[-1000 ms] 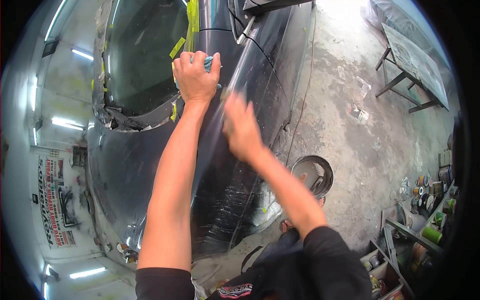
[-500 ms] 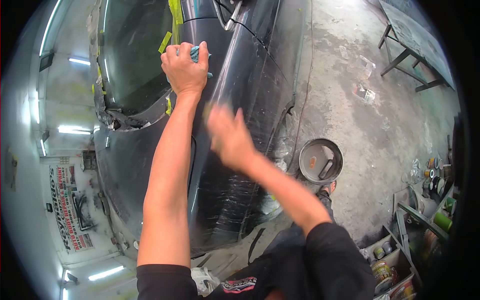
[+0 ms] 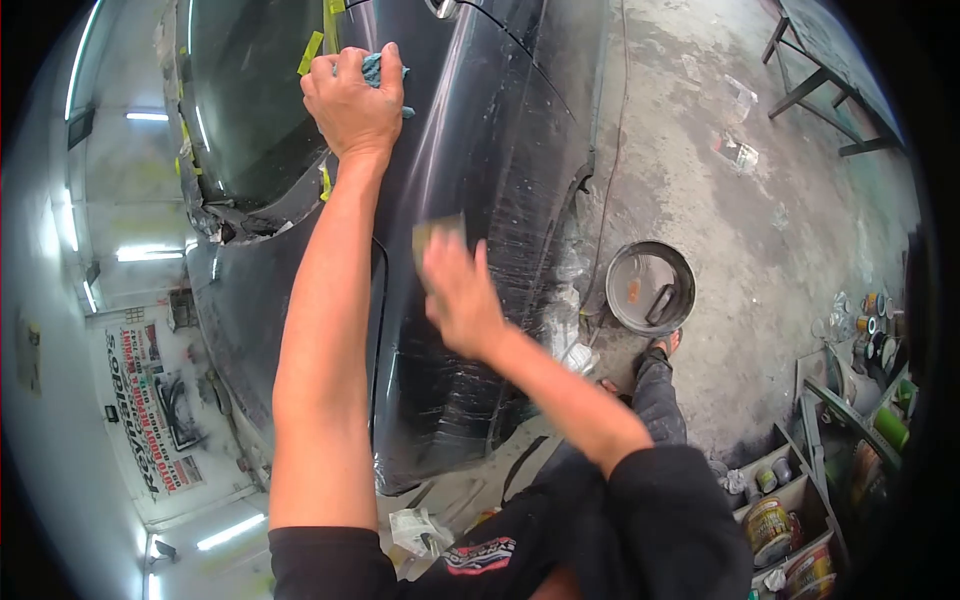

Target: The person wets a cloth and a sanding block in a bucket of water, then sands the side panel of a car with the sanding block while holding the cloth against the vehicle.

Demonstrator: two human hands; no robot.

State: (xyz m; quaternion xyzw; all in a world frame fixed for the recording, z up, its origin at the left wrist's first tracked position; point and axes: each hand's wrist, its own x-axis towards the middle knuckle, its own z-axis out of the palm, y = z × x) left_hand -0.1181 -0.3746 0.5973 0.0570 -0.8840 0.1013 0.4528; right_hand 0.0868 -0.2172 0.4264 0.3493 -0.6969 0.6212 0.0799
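Note:
My left hand rests on the dark car body beside the side window, its fingers closed around a crumpled blue cloth. Lower down and to the right, my right hand is on the rounded dark car panel. A flat olive-brown piece of sandpaper, blurred by motion, shows under its fingertips. Pale scratches and scuffs mark the panel around and below the right hand.
Yellow tape edges the car window. On the concrete floor stands a round black bucket, near my foot. A shelf with paint cans is at lower right, a dark-legged table at upper right.
My view has tilted, so the car appears higher. My right hand has slid along the panel toward me, uncovering more of the sandpaper. My left hand stays at its place on the car.

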